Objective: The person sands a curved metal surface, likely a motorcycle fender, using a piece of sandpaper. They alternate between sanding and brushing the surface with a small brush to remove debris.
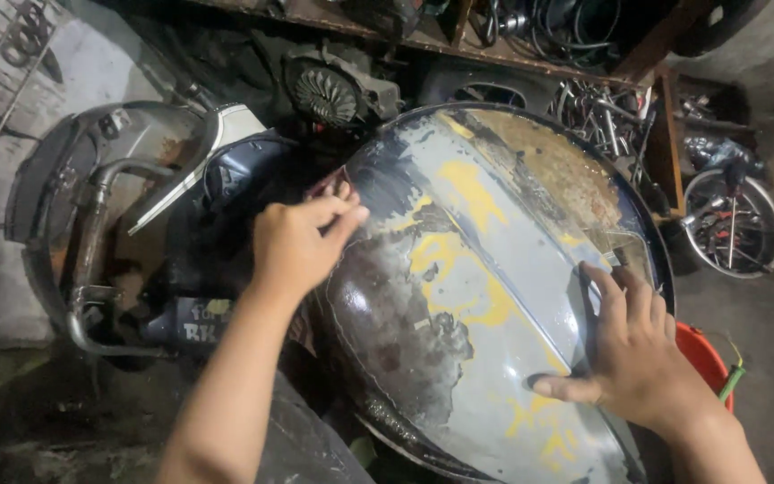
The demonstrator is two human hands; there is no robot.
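A large curved metal body panel (485,296) fills the middle of the head view, grey-blue with worn yellow patches, rust and dark bare areas. My left hand (302,242) is closed on a small dark reddish piece, likely sandpaper (333,186), pressed at the panel's upper left edge. My right hand (629,350) lies flat on the panel's right side, fingers spread and thumb pointing left, holding nothing.
A stripped scooter frame (127,215) with bent tubing stands at the left. An orange bucket (705,354) sits under my right wrist. A wheel (735,224) and piled metal parts (602,112) lie at the right, below a wooden shelf (459,45) with cables.
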